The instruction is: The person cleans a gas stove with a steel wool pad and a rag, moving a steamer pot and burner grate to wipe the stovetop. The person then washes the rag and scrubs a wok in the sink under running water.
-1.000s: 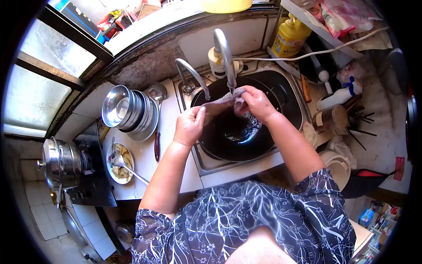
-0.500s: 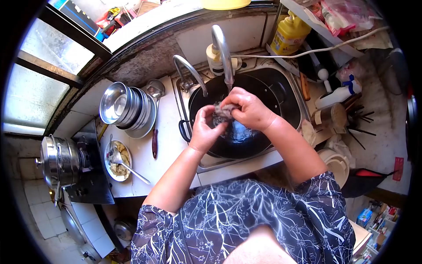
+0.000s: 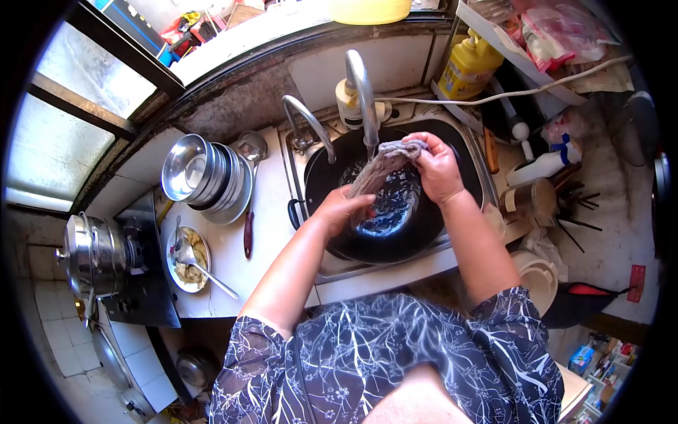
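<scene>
A wet greyish cloth [image 3: 385, 168] is stretched at a slant between my two hands, over a large black wok [image 3: 417, 237] that sits in the sink. My left hand [image 3: 344, 210] is closed on the cloth's lower left end. The upper right end is bunched in the fingers of my right hand [image 3: 439, 168]. Below the cloth, water with bright reflections lies in the wok. The tall curved faucet [image 3: 362, 92] has its spout just behind the cloth, and a smaller faucet [image 3: 307, 116] stands to its left.
Stacked metal bowls [image 3: 189, 169], a ladle [image 3: 249, 212] and a plate of food with a spoon [image 3: 188, 272] are left of the sink. A steamer pot [image 3: 95, 254] stands far left. A yellow jug [image 3: 467, 67], white bottle [image 3: 544, 164] and jar [image 3: 526, 198] are at right.
The cloth went from spread between both hands to bunched up, and is now drawn out lengthwise. My right hand has moved right and my hands are farther apart than half a second ago.
</scene>
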`<state>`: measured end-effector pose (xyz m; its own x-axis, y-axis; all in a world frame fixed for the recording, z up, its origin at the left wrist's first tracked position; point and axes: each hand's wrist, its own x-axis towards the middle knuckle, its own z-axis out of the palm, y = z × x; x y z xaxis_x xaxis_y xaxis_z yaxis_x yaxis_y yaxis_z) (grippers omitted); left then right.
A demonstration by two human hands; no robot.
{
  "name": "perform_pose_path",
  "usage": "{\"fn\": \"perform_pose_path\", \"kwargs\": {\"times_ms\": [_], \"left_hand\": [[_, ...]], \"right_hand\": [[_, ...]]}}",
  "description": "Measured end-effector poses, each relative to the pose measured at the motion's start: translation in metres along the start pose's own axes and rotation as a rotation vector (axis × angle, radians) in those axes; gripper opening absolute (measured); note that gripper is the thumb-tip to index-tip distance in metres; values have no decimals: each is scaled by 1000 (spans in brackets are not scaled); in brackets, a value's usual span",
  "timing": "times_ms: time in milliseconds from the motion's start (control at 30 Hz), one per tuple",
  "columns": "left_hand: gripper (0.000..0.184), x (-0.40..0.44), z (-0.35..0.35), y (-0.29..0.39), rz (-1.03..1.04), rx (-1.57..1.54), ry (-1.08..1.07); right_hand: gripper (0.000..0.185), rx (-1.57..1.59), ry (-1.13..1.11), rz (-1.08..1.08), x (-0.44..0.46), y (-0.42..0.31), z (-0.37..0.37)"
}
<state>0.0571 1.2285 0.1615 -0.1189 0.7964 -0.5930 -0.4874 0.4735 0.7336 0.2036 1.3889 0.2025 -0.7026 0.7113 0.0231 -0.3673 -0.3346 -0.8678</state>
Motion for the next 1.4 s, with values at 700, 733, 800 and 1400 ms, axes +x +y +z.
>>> {"fn": "perform_pose_path", "kwargs": {"times_ms": [700, 733, 800, 1400], "left_hand": [[13, 41, 2, 29, -114, 356, -49], [10, 57, -2, 17, 491, 987, 28], [9, 53, 12, 20, 1129, 1582, 114], [18, 15, 5, 30, -261, 49, -173]], "right_hand": [[22, -1826, -571, -247, 31, 52, 22], [22, -1825, -571, -246, 32, 51, 26], [18, -1714, -572, 245, 35, 46, 31], [26, -1453, -436, -737, 9, 56, 0]]}}
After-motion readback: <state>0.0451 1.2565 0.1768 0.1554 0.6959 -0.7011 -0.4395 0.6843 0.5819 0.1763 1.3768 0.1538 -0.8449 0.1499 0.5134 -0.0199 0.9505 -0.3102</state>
